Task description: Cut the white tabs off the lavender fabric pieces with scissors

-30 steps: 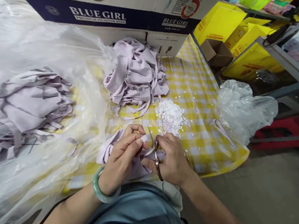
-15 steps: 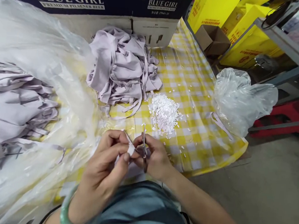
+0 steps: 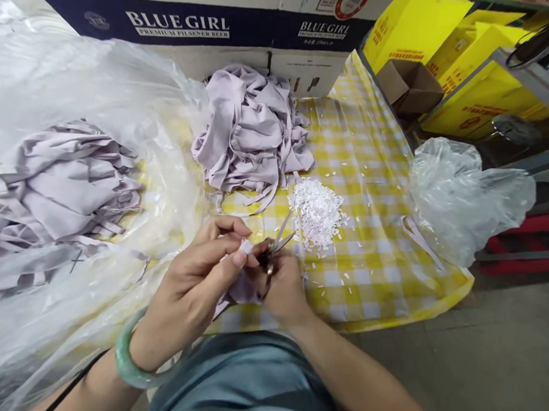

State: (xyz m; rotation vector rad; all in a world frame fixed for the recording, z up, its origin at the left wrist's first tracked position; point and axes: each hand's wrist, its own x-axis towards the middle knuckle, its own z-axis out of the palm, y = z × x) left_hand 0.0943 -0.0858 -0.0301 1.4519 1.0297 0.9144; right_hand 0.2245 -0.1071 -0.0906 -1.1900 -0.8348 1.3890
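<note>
A yellow-and-white checked tablecloth (image 3: 362, 174) covers the table. Pale lilac fabric pieces (image 3: 254, 128) are heaped by its far edge, beside white clippings (image 3: 316, 212). The beer carton (image 3: 184, 24) is navy with white lettering. The bangle (image 3: 131, 362) is jade green; boxes (image 3: 475, 75) beyond are bright yellow.
</note>
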